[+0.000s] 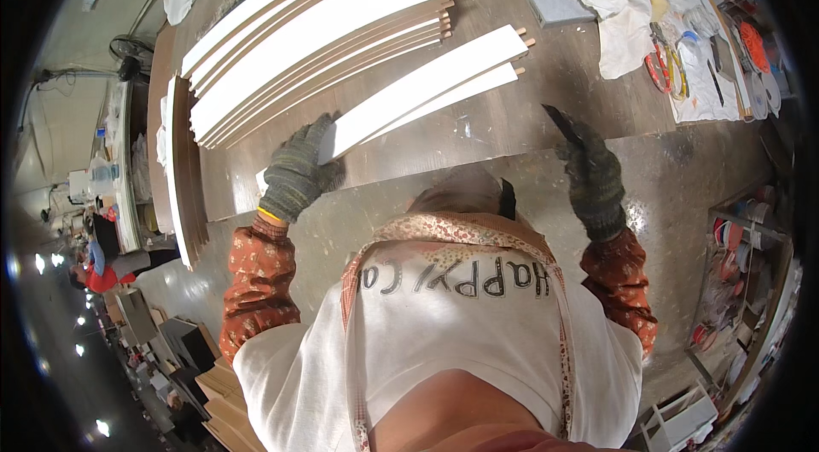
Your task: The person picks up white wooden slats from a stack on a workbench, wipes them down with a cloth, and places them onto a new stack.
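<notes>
Two white boards (435, 89) with short wooden dowels at their right ends lie partly overlapped near the table's front edge. My left hand (299, 170), in a grey knit glove, is closed round the left end of the upper one. Off to the right, my right hand (591, 187), also gloved, grips a dark, thin, pointed tool (563, 123), blade-like in shape; its exact kind is not clear. That tool is apart from the boards. Beyond them lies a stack of similar white boards (316, 42) with brown edges, several showing dowels.
More boards (179, 170) stand along the table's left end. A grey block (559, 5) and a crumpled cloth (621, 21) lie at the back. Red-and-yellow-handled tools (668, 68) sit on white paper at the right. A cluttered shelf (742, 273) is at right; a person (98, 274) is far left.
</notes>
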Tool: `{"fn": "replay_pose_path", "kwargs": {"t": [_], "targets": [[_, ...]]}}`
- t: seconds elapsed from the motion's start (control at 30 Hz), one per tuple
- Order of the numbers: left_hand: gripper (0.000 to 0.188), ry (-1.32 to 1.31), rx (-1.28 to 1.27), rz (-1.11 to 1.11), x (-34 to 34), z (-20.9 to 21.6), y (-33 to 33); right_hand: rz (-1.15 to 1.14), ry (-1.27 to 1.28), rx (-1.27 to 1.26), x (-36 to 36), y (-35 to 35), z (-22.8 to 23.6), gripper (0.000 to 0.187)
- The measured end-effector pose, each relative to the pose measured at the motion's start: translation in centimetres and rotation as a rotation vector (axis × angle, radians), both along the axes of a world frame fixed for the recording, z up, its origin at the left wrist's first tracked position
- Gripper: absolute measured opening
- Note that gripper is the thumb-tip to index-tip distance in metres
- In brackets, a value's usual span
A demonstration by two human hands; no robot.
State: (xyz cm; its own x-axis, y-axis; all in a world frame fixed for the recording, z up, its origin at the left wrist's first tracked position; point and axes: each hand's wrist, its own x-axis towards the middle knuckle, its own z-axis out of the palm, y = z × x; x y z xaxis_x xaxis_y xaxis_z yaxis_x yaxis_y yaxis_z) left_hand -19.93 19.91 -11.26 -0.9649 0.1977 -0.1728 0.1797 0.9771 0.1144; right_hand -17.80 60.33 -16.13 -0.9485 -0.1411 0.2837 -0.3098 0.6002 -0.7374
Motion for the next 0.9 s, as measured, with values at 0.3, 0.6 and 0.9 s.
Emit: {"fn": "replay_pose_path", "kwargs": {"t": [0.3,0.6,0.9], "targets": [[0.072,0.298,0.040,-0.203,-2.0,-0.9,2.9,-0.105,-0.013,-0.014,-6.5,-7.0,0.5,0.030],[0.062,0.335,0.180,-0.216,-2.6,-3.5,5.3,-0.194,-0.018,0.316,-6.9,-8.9,-1.0,0.030],[0.062,0.343,0.152,-0.223,-2.5,-3.5,5.2,-0.234,0.089,0.668,-7.2,-9.4,-0.4,0.031]]}}
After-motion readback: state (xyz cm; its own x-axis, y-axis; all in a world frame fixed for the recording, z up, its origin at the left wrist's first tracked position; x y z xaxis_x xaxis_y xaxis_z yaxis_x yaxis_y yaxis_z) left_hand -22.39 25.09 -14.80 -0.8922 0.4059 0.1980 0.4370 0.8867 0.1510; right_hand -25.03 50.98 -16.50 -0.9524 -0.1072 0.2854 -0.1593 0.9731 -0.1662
